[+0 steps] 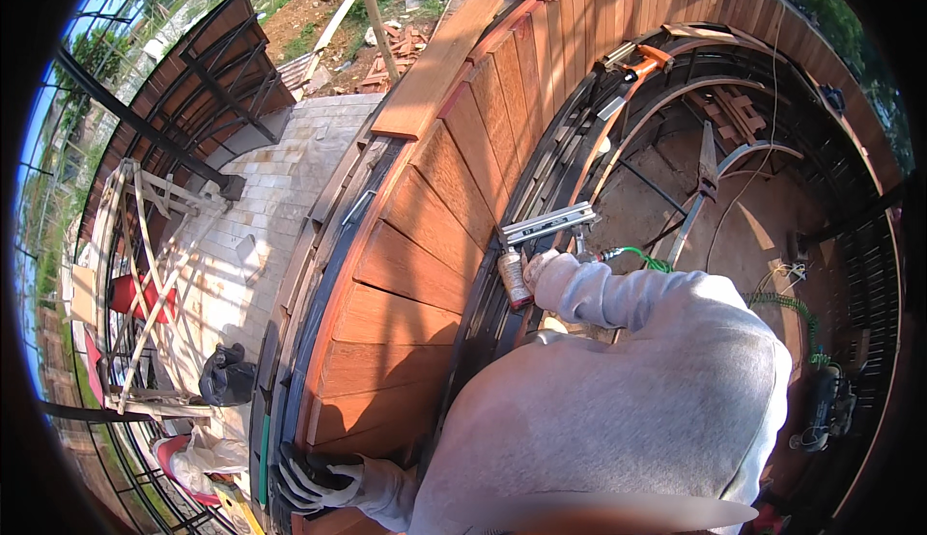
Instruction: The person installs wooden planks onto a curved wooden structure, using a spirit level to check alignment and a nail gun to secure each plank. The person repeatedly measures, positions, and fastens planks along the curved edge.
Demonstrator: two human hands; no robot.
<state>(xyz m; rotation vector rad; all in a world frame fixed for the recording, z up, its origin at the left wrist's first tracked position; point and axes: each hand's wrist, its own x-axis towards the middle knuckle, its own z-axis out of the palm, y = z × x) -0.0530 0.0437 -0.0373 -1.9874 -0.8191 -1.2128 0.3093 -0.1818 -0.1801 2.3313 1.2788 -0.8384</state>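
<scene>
Right hand (536, 269) appears clamped around the nail gun (550, 224), grip partly hidden, at the inner edge of the counter (410, 257); left hand (319, 483), fingers parted, lies near its outer edge, possibly for balance.

1. No word, number, brand or sign can be read anywhere in the view.
2. On the nail gun (514, 269), the silver rail (550, 224) shows dark streaks (slots or print, I cannot tell which).
3. Its rounded cylinder (515, 286) has a dark reddish band toward the end, too small to tell whether that is a label.
4. Beyond the nail gun, up and to its right, any lettering on the orange tool (649, 60) is too small to read.
5. Well to its lower left, the yellow piece (238, 510) yields nothing legible.
</scene>
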